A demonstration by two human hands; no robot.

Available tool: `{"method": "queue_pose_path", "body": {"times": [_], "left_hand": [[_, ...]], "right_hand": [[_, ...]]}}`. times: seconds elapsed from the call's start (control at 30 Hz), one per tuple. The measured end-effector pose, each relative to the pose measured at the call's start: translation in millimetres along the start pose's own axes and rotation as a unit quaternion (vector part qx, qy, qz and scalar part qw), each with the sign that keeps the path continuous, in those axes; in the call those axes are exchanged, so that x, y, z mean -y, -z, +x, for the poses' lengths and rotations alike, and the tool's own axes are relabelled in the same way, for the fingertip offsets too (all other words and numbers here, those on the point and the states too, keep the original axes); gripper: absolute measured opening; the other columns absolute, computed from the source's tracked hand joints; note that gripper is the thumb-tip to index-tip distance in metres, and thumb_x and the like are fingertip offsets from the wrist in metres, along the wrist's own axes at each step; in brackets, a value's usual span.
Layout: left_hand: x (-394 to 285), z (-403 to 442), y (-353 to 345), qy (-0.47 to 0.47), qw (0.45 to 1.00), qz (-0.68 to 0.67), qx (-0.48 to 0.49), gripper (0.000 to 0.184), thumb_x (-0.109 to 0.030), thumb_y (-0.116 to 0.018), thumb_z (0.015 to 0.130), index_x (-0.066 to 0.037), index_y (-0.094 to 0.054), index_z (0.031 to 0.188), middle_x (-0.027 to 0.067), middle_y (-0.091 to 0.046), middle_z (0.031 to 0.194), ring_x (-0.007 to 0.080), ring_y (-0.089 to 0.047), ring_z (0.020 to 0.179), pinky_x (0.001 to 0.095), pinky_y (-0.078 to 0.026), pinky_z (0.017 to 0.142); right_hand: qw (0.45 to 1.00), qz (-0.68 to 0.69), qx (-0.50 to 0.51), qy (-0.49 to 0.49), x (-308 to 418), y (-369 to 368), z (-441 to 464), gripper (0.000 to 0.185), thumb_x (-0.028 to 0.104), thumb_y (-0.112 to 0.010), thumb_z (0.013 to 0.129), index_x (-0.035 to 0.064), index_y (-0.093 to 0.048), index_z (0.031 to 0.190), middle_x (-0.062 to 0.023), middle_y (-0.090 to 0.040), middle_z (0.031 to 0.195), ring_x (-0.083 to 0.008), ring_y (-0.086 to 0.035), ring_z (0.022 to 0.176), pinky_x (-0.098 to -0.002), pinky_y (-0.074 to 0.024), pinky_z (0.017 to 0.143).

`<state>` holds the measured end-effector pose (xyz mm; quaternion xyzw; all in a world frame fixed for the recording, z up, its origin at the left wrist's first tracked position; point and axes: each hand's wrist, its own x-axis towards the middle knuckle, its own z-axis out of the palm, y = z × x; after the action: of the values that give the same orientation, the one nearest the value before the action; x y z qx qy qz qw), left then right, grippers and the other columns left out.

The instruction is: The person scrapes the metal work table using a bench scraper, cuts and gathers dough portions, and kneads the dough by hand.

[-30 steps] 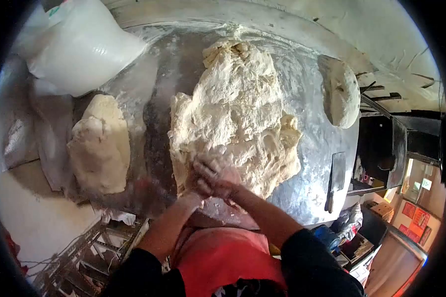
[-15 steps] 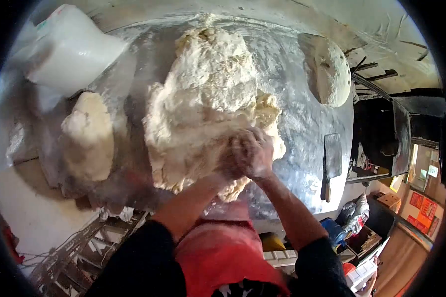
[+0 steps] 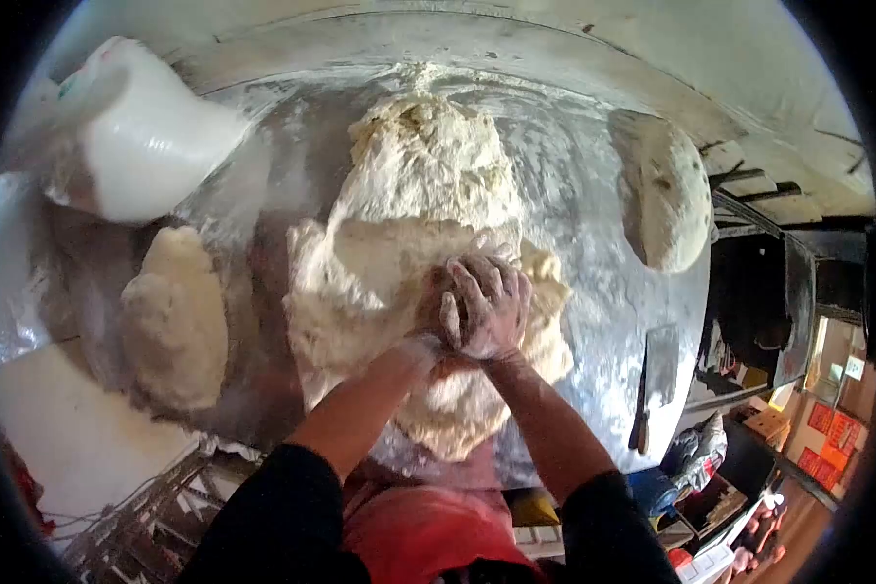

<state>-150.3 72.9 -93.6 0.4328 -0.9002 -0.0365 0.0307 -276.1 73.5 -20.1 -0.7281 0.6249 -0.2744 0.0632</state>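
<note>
A big, rough mass of pale dough (image 3: 428, 175) spreads over the middle of the floured metal table (image 3: 594, 331). My right hand (image 3: 490, 304) lies on top of my left hand, its fingers curled down over it, flour on the knuckles. Beneath it, my left hand (image 3: 436, 331) presses into the dough, and its fingers are mostly hidden. Around the hands the dough is folded and pushed in. A ragged flap of it sags toward my body, close to the red apron (image 3: 428, 530).
At left stand a floury dough piece (image 3: 175, 321) and a white plastic sack (image 3: 146, 136). A long dough loaf (image 3: 676, 200) lies at the upper right. Near the right edge rests a broad-bladed cleaver (image 3: 660, 365). Dark shelving (image 3: 749, 292) lies beyond that edge.
My joined hands have shifted slightly down in view, still pressed on the dough. The dough's near flap shows more clearly below them. The whole view has tilted upward a little.
</note>
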Motion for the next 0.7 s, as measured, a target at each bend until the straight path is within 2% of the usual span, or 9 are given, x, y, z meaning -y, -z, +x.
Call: {"method": "queue_pose_path", "body": {"times": [0.07, 0.1, 0.17, 0.27, 0.3, 0.37, 0.47, 0.53, 0.7], "left_hand": [[8, 11, 24, 0.061, 0.983, -0.138, 0.102, 0.067, -0.046, -0.058, 0.090, -0.011, -0.045, 0.146, 0.0151, -0.043, 0.151, 0.0368, -0.038, 0.140, 0.0509, -0.023, 0.120], [20, 31, 70, 0.124, 0.929, -0.291, 0.194, 0.069, -0.046, -0.058, 0.091, -0.010, -0.043, 0.148, 0.0157, -0.041, 0.152, 0.0368, -0.036, 0.141, 0.0493, -0.023, 0.121], [13, 28, 54, 0.140, 0.946, -0.215, 0.198, 0.069, -0.047, -0.059, 0.091, -0.012, -0.043, 0.149, 0.0150, -0.042, 0.152, 0.0346, -0.038, 0.139, 0.0485, -0.024, 0.120], [22, 64, 64, 0.001, 0.975, -0.117, 0.188, 0.075, -0.054, -0.063, 0.088, -0.016, -0.044, 0.149, 0.0127, -0.045, 0.152, 0.0308, -0.036, 0.142, 0.0508, -0.023, 0.119], [43, 70, 83, 0.018, 0.987, -0.139, 0.072, 0.080, -0.057, -0.065, 0.087, -0.015, -0.043, 0.150, 0.0144, -0.043, 0.153, 0.0316, -0.035, 0.143, 0.0506, -0.023, 0.120], [90, 93, 120, 0.086, 0.981, -0.161, -0.060, 0.090, -0.062, -0.071, 0.085, -0.008, -0.040, 0.151, 0.0201, -0.042, 0.152, 0.0332, -0.037, 0.143, 0.0496, -0.026, 0.119], [175, 132, 112, 0.185, 0.925, -0.326, -0.067, 0.101, -0.067, -0.075, 0.079, -0.009, -0.039, 0.152, 0.0225, -0.042, 0.152, 0.0376, -0.036, 0.144, 0.0515, -0.027, 0.120], [216, 148, 101, 0.110, 0.974, -0.171, -0.102, 0.100, -0.065, -0.076, 0.076, -0.014, -0.039, 0.153, 0.0204, -0.039, 0.155, 0.0395, -0.034, 0.146, 0.0541, -0.025, 0.121], [261, 201, 13, -0.015, 0.933, -0.359, -0.024, 0.096, -0.045, -0.088, 0.070, -0.015, -0.043, 0.150, 0.0180, -0.051, 0.146, 0.0351, -0.049, 0.136, 0.0499, -0.039, 0.115]], "right_hand": [[0.999, 0.048, 0.017, -0.003, -5, -7, 4, 0.046, 0.033, -0.063, 0.086, 0.0150, -0.065, 0.127, -0.0139, -0.062, 0.130, -0.0385, -0.054, 0.122, -0.0573, -0.0362, 0.108], [0.998, 0.057, 0.006, 0.000, -10, -11, 14, 0.046, 0.034, -0.063, 0.086, 0.0150, -0.066, 0.128, -0.0140, -0.062, 0.129, -0.0381, -0.054, 0.123, -0.0571, -0.0358, 0.110], [1.000, 0.011, 0.025, -0.001, -4, -1, 14, 0.045, 0.035, -0.060, 0.088, 0.0150, -0.066, 0.128, -0.0152, -0.063, 0.129, -0.0386, -0.053, 0.124, -0.0564, -0.0364, 0.111], [0.986, 0.088, 0.118, -0.083, -28, -15, 44, 0.051, 0.045, -0.056, 0.095, 0.0152, -0.063, 0.135, -0.0185, -0.059, 0.136, -0.0399, -0.053, 0.126, -0.0557, -0.0387, 0.110], [0.963, 0.151, 0.120, -0.190, -27, -6, 66, 0.061, 0.055, -0.057, 0.094, 0.0137, -0.058, 0.139, -0.0220, -0.054, 0.141, -0.0400, -0.051, 0.129, -0.0542, -0.0408, 0.110], [0.957, 0.168, 0.126, -0.199, -39, 11, 131, 0.073, 0.055, -0.068, 0.089, 0.0124, -0.050, 0.146, -0.0256, -0.051, 0.143, -0.0417, -0.048, 0.132, -0.0532, -0.0427, 0.110], [0.974, 0.103, 0.148, -0.136, -70, 10, 197, 0.102, 0.049, -0.086, 0.075, 0.0122, -0.034, 0.155, -0.0241, -0.041, 0.152, -0.0439, -0.040, 0.140, -0.0542, -0.0379, 0.115], [0.969, 0.062, 0.212, -0.107, -84, -10, 222, 0.114, 0.054, -0.088, 0.069, 0.0100, -0.029, 0.157, -0.0225, -0.035, 0.158, -0.0426, -0.033, 0.145, -0.0529, -0.0294, 0.120], [0.938, 0.061, 0.334, -0.066, -92, -58, 241, 0.116, 0.057, -0.088, 0.068, 0.0079, -0.030, 0.155, -0.0219, -0.038, 0.156, -0.0417, -0.036, 0.143, -0.0531, -0.0293, 0.120]]}}
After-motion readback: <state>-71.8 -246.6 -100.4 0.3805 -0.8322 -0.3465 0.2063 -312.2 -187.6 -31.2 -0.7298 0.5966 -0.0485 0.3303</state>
